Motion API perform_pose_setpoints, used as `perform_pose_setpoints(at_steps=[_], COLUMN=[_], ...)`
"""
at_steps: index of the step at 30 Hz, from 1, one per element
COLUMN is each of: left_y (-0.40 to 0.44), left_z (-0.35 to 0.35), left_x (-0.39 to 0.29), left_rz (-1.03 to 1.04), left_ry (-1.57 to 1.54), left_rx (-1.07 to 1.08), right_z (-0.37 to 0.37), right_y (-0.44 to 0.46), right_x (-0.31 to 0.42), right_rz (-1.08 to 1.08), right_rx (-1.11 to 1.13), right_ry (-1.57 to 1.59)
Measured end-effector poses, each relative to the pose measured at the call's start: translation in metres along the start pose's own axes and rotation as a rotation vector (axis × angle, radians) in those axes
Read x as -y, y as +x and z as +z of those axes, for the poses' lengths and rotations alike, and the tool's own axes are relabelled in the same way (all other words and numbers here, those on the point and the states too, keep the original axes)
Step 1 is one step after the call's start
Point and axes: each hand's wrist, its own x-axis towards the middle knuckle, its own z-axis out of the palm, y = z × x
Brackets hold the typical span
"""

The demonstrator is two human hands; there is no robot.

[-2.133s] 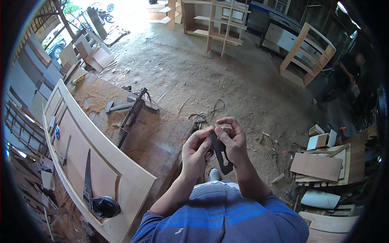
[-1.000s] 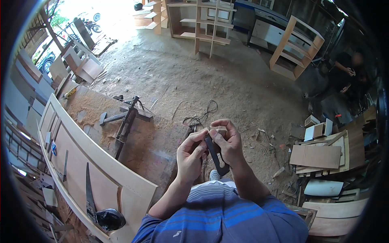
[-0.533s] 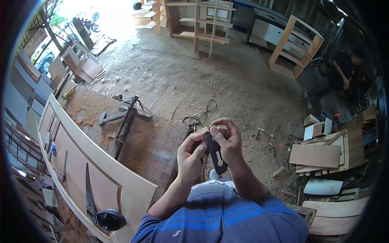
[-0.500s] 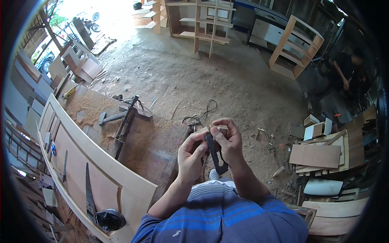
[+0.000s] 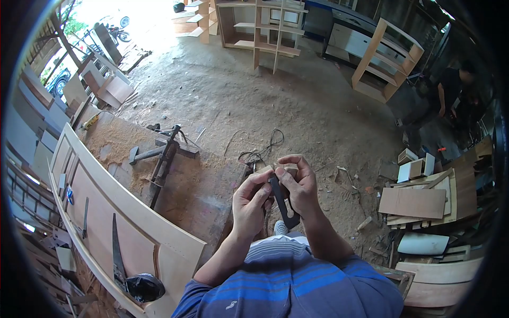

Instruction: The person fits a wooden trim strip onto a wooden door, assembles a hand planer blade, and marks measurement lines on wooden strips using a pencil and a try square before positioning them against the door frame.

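In front of my body, both hands are closed around a narrow black piece (image 5: 282,201) with a wider foot at its lower end; its kind I cannot make out. My left hand (image 5: 248,204) pinches near its upper end with bent fingers. My right hand (image 5: 301,191) has its thumb at the top of the black piece and its fingers curled over. A small light-brown bit, seemingly wood, shows between the right fingers, mostly hidden. Left of my hands, a hammer (image 5: 148,154) lies against a long dark clamp (image 5: 165,165) on the sawdust-covered workbench (image 5: 196,185).
A large wooden door panel (image 5: 180,246) leans along the bench at left, with a handsaw (image 5: 117,249) and black bag (image 5: 145,287) on it. Boards (image 5: 413,204) are stacked at right. Shelving units (image 5: 387,66) stand farther back. Another person (image 5: 450,93) is at far right.
My hands and the black piece have barely moved. The other person at far right has lowered an arm and shifted their head slightly.
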Motion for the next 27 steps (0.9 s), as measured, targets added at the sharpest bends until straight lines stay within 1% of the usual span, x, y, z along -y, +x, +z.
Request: perform_pose_setpoints(at_steps=[5,8,11,13,17,19,24,27], left_y=[0.001,0.0,-0.002,-0.004,-0.018,-0.024,-0.065,-0.095], left_z=[-0.004,-0.007,-0.01,-0.015,-0.027,-0.031,-0.046,-0.057], left_x=[0.001,-0.003,-0.006,-0.007,-0.006,-0.007,-0.011,-0.01], left_rz=[0.011,0.005,0.008,0.029,0.099,0.13,0.219,0.296], left_ry=[0.029,0.027,-0.021,-0.091,-0.066,-0.044,-0.02,-0.049], left_rx=[-0.012,-0.028,-0.093,-0.163,-0.229,-0.271,-0.524,-0.633], right_z=[0.004,0.007,0.013,0.014,0.034,0.04,0.079,0.103], right_y=[0.004,0.01,0.014,0.017,0.026,0.033,0.024,0.009], right_x=[-0.007,-0.013,-0.012,-0.013,-0.019,-0.033,-0.061,-0.087], right_rz=[0.008,-0.005,0.083,0.108,0.199,0.203,0.319,0.345], right_rx=[-0.031,-0.01,0.027,0.132,0.294,0.359,0.597,0.684], right_ry=[-0.029,0.026,0.059,0.065,0.046,0.019,0.057,0.08])
